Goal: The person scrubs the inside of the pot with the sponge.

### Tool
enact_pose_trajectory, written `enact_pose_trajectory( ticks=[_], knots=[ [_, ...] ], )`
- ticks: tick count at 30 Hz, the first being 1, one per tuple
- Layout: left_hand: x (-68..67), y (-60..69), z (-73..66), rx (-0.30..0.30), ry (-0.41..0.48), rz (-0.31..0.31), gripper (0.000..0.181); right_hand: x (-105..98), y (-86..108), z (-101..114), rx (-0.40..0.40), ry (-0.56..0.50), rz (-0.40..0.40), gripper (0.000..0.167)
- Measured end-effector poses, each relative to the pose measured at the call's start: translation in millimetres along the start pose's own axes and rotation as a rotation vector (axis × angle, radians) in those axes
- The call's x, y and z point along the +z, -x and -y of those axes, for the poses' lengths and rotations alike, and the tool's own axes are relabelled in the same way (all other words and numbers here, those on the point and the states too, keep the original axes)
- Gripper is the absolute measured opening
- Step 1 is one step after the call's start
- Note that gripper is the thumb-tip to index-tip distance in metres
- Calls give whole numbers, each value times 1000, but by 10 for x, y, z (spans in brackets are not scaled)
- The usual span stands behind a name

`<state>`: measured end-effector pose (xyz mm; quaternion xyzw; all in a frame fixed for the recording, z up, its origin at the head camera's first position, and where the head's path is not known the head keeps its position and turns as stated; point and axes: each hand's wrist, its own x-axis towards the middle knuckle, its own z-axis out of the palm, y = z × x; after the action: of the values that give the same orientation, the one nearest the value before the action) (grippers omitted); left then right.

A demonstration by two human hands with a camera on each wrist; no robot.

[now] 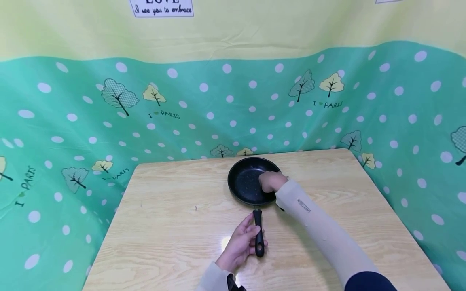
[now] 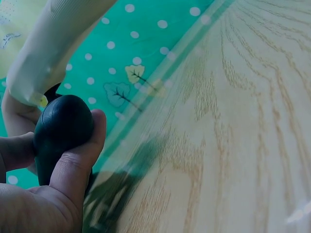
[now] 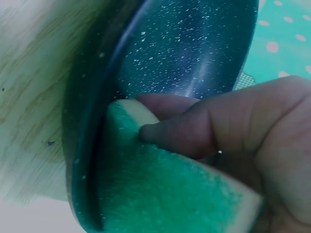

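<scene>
L hand [image 1: 242, 243] fingers gripping handle [image 1: 258, 220]; R hand [image 1: 272, 181] fingers pinching sponge [image 3: 155, 189], pan [image 1: 245, 182] wall just past fingertips. Poss. pan swivel if R push outdoes L hold.

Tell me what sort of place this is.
Probably a makeshift, curtained-off work corner, possibly for filming: dotted cloth hangs behind and on both sides of a wood-grain table. The pan and sponge in hand suggest cleaning, but don't prove a kitchen.
</scene>
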<state>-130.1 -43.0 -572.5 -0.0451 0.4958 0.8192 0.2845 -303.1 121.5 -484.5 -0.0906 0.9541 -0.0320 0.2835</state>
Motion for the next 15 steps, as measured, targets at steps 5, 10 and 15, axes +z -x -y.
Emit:
enact_pose_trajectory(
  ticks=[5, 10, 15],
  knots=[
    [-5, 2, 18, 3, 2, 6, 70, 3, 87, 16, -15, -50, 46, 19],
    [-13, -10, 23, 8, -2, 10, 71, 27, 166, 29, -37, -84, 70, 16],
    [-19, -14, 33, 6, -9, 11, 72, 73, 216, 45, -82, -101, 73, 25]
  ],
)
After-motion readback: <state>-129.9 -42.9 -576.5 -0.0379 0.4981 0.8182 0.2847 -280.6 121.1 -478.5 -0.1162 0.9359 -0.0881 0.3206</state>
